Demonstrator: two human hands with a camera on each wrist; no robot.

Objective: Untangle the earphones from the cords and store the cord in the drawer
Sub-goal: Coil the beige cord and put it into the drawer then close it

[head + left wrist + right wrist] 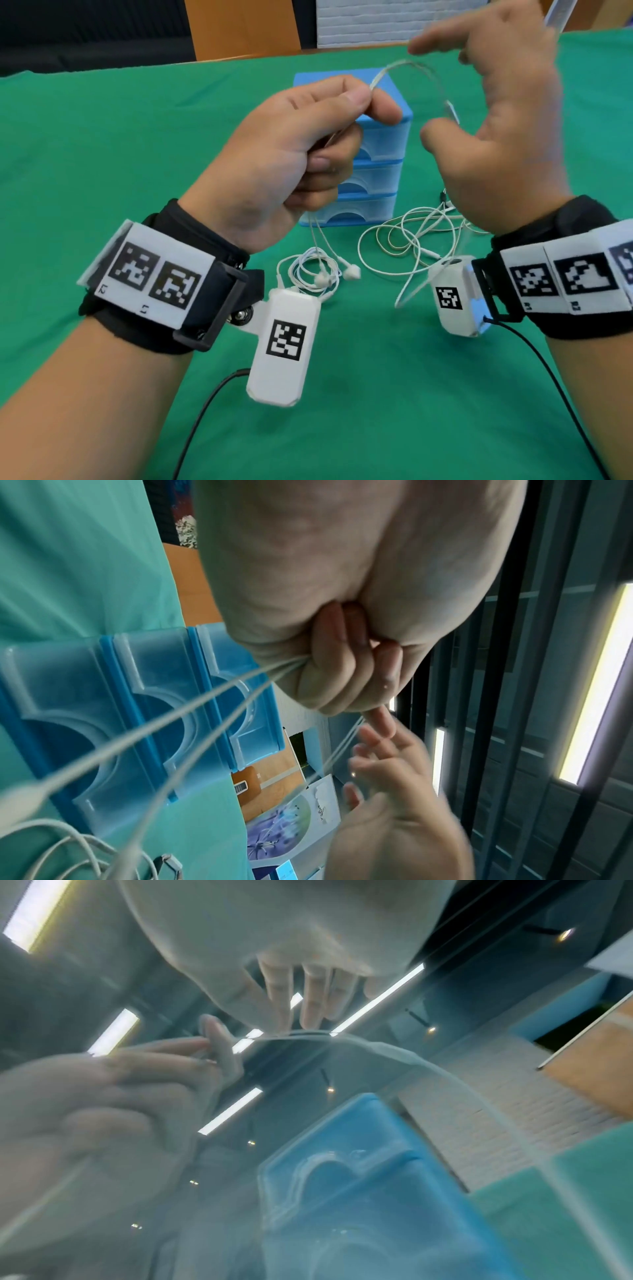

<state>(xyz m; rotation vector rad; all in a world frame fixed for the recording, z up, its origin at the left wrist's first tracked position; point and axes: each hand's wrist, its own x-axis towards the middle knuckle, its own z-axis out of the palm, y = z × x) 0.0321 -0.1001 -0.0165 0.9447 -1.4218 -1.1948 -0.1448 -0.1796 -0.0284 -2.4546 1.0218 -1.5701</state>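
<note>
Currently my left hand is raised above the table, fingers curled and thumb pinching the white cord. Its strands hang to the earphones lying near the drawer unit. My right hand is lifted, blurred, fingers spread, holding nothing.
</note>
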